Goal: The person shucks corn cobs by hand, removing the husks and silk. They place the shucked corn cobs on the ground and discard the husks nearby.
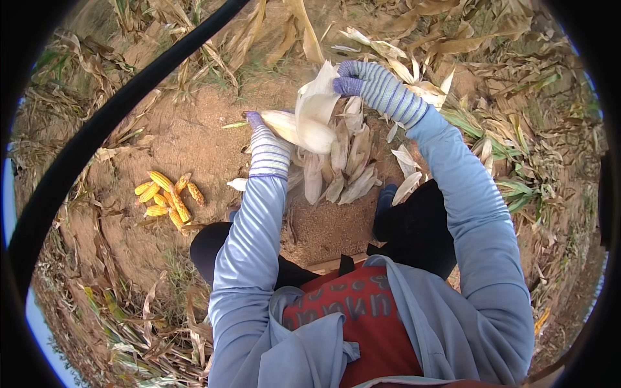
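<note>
My left hand (pixel 268 145), in a striped knitted glove, holds an ear of corn (pixel 286 127) by its base end, with its fingers partly hidden beneath. Pale husk still wraps the ear, so no kernels show. At the upper right, my right hand (pixel 371 85) pinches a loose husk leaf (pixel 318 97) that is peeled away from the ear and curls upward. Under the ear lies a pile of unhusked corn ears (pixel 347 155) on the soil, between my feet.
Several bare yellow cobs (pixel 170 196) form a small heap on the ground at left. Stripped husks (pixel 405 169) lie by my right shoe (pixel 385 199), and more husks (pixel 427 92) beyond my right hand. Dry corn stalks (pixel 145 334) surround the spot. A black strap (pixel 121 106) crosses the upper left.
</note>
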Motion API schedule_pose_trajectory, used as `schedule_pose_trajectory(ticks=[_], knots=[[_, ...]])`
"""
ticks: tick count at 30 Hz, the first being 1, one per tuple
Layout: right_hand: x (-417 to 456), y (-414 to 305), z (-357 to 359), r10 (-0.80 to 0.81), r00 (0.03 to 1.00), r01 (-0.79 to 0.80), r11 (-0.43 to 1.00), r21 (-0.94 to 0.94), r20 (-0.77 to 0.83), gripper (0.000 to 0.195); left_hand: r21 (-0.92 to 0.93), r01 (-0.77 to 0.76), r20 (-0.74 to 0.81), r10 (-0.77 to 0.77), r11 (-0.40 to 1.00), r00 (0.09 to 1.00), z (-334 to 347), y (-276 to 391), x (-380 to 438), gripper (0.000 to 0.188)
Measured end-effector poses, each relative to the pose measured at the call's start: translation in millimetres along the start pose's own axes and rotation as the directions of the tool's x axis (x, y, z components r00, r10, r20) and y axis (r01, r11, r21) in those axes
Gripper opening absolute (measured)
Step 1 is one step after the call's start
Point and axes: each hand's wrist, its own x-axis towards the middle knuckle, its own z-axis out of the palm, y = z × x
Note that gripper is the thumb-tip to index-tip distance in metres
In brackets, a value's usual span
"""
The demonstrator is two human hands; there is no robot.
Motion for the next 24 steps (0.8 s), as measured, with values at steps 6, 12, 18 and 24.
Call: schedule_pose_trajectory(ticks=[6,12,18,24], knots=[[2,29,-58,0.129,0.980,0.004,0.750,0.661,-0.152,0.021,-0.230,-0.172,-0.212,0.123,0.958,0.969,22,38,-19,0.066],[15,56,-38,-0.163,0.972,0.140,0.980,0.143,0.166,0.058,-0.245,-0.195,-0.265,0.128,0.950,0.956,18,40,-20,0.066],[-8,17,34,-0.107,0.976,0.081,0.987,0.139,0.189,0.037,-0.155,-0.144,-0.201,0.112,0.977,0.973,18,22,-26,0.073],[-11,0,60,-0.042,0.984,-0.058,0.840,0.539,0.171,0.040,-0.160,0.047,-0.006,-0.048,0.986,0.999,-1,-9,-9,0.074]])
